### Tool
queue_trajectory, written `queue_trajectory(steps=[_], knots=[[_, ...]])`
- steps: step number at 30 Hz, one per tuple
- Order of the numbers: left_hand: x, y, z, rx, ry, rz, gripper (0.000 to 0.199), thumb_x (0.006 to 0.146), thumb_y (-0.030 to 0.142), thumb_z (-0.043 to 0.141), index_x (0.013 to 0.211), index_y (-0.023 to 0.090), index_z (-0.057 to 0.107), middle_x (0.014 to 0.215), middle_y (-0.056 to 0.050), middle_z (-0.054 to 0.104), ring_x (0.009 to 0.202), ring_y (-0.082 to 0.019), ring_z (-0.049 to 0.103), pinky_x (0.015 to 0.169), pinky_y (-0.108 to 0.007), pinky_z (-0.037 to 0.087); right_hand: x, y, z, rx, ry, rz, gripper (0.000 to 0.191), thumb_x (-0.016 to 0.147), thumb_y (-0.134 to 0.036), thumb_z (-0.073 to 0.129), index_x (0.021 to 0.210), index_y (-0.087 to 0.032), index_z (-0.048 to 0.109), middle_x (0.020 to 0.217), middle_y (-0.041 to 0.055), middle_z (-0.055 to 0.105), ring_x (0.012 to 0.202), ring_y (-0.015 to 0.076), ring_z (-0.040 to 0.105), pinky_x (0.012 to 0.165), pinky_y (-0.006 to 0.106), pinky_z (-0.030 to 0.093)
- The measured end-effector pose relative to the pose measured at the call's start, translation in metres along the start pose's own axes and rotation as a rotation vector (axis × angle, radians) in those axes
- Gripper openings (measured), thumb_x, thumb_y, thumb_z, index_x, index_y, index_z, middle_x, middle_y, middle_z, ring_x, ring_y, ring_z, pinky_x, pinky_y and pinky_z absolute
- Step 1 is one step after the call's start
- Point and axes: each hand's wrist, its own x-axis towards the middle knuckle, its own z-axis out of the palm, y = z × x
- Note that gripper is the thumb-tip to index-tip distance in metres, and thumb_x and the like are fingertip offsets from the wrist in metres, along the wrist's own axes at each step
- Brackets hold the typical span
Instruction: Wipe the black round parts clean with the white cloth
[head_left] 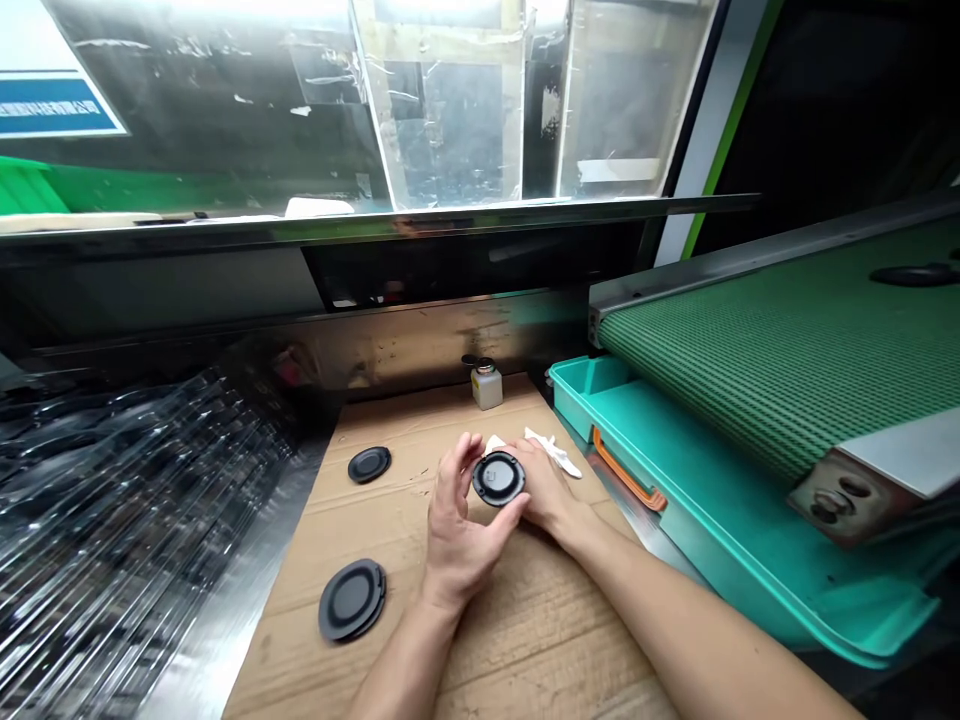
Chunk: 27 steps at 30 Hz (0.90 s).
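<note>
A small black round plastic cap (499, 478) with a raised rim and a grey centre is held above the cardboard, its face tilted up toward me. My left hand (463, 515) grips it from the left, thumb at the lower right edge and fingers at the left. Behind its right side, my right hand (541, 482) is closed against it, with the fingertips mostly hidden. White cloth or a glove (555, 452) lies just beyond the right hand. Two more black round caps rest to the left: one farther off (369, 464), a larger-looking one nearer (352, 600).
A cardboard sheet (300, 655) covers the worktop. At its back stands a small whitish bottle (487, 386). On the right, a teal bin (720, 560) with an orange handle sits below a green conveyor belt (795, 330). Many clear-wrapped dark parts (112, 520) are piled left.
</note>
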Motion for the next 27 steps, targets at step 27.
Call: queue_trajectory(steps=[27], knots=[[0.0,-0.022,-0.03,0.653,-0.072,-0.225,0.035,0.086,0.047,0.05,0.107,0.022,0.065,0.107,-0.015,0.053,0.105,-0.03,0.046,0.094,-0.039,0.032,-0.001,0.011,0.013,-0.102,0.085,-0.062,0.027,0.088,-0.036,0.05,0.103,-0.021,0.067,0.102,0.0068,0.063,0.097,0.0227,0.054,0.091,0.035,0.035]])
